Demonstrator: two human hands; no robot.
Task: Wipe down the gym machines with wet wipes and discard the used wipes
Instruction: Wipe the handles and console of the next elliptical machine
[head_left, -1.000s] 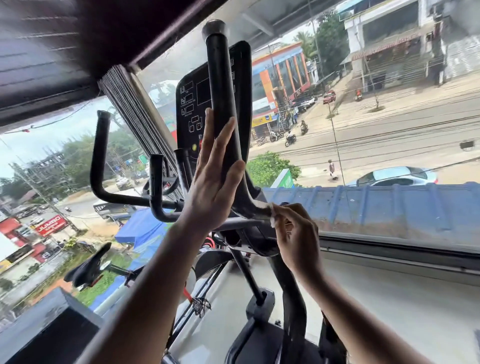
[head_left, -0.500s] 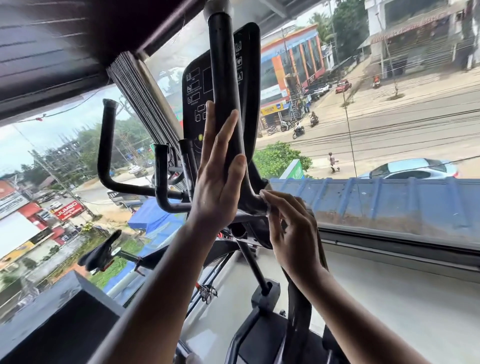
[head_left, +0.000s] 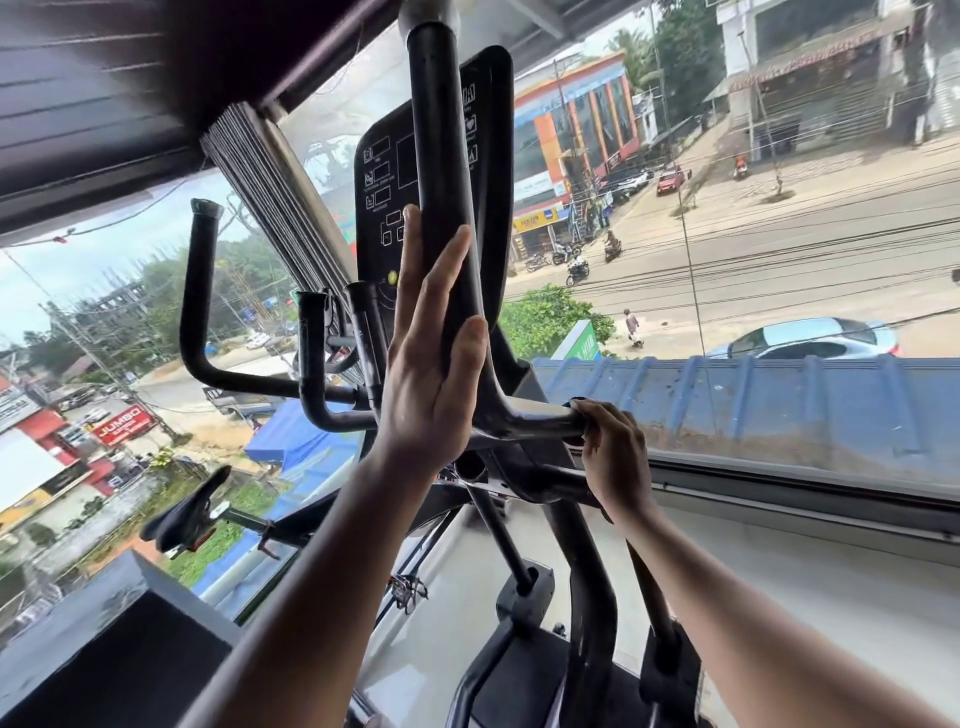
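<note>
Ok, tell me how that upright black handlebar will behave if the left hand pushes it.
The handlebar looks like a thick rigid tube, so it probably won't flex. It bends into the machine's frame, so it may swing as a whole rather than tip. Its glossy lower bend looks possibly damp, so the flat left hand could slide.

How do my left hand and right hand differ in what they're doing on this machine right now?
The left hand lies flat with straight fingers against the upright handlebar; the right hand is curled round the end of the horizontal bar. The left hand sits higher, pointing up; the right hand is lower, out to the side. Both touch the same black machine; no wipe is plainly visible.
</note>
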